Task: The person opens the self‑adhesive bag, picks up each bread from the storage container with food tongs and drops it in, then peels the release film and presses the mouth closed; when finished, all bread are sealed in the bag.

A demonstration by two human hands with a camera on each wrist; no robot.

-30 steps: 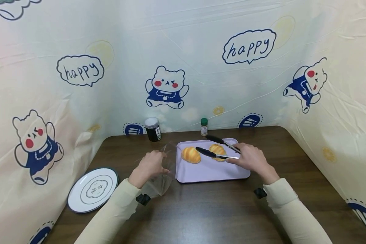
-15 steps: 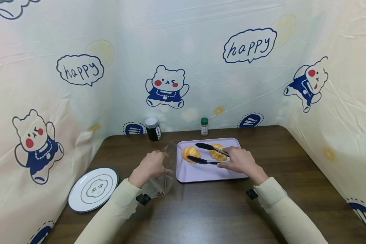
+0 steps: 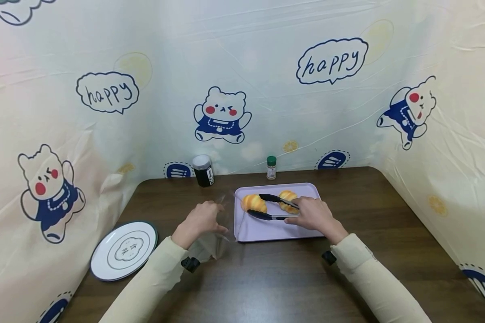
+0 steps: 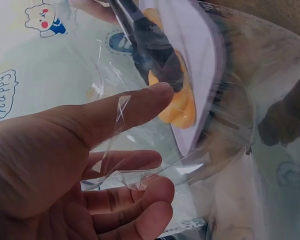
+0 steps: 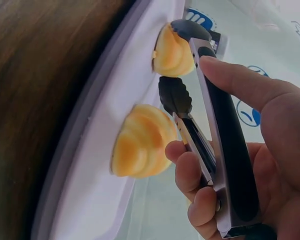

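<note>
My right hand (image 3: 313,213) grips a pair of black-tipped metal tongs (image 5: 230,145), thumb on one arm and fingers curled round the other. Their spread tips stand on either side of the left bread roll (image 3: 251,202); contact is hard to tell. A second bread roll (image 5: 142,145) lies to its right, partly behind the tongs in the head view. Both rolls sit on a lilac tray (image 3: 279,231). At the tray's left, my left hand (image 3: 202,218) holds a clear plastic bag (image 4: 235,200), its film spread around the thumb and fingers, its mouth by the tray.
A white plate (image 3: 123,251) with a drawn pattern lies at the table's left edge. Behind stand a dark jar (image 3: 203,172) with a pale lid and a small green-capped bottle (image 3: 271,168). Printed cloth walls (image 3: 250,58) enclose the wooden table (image 3: 266,278).
My right hand has moved left with the tongs, bringing their tips from near the right roll to either side of the left one. My left hand and the bag have hardly moved.
</note>
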